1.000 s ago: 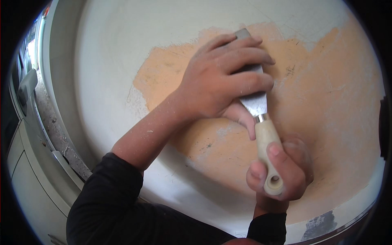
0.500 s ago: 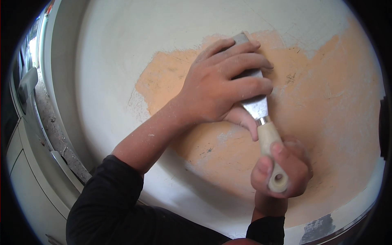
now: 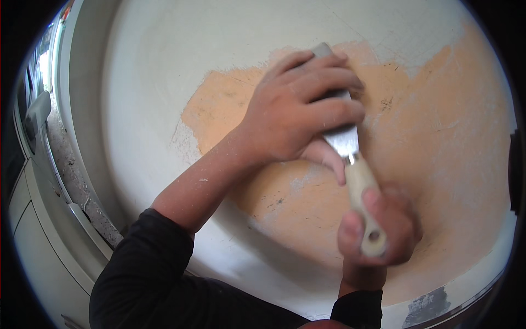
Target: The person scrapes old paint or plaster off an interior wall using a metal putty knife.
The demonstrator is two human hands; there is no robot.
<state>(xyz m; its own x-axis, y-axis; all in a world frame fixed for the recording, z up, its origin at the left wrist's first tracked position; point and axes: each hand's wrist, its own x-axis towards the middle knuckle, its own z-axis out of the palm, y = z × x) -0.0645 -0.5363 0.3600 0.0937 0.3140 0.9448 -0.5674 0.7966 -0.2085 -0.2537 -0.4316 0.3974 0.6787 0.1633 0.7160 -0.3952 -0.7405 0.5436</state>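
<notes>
The fingers (image 3: 329,90) of the left hand (image 3: 296,118) lie close together, flat across the metal blade of a scraper (image 3: 350,159), pressing it against the wall (image 3: 164,82); the thumb curls under the blade just beside where it meets the handle. Below those fingers, the right hand (image 3: 378,230) is wrapped tight around the pale handle, its fingers clamped on it with the butt end and its hanging hole poking out beneath the knuckles.

The scraper's long axis runs steeply up the wall, tipped a little leftward: handle low and nearer the person, blade pointing up and away. Its front edge peeks out just above the left fingertips.

Around both hands the wall shows a broad orange patch (image 3: 449,126) where the white coat is gone; white paint remains to the left of the left hand and above the fingertips. Dark sleeves (image 3: 148,274) cover both forearms near the lower edge. Far left of the hands, a grey ledge (image 3: 66,170) runs alongside.
</notes>
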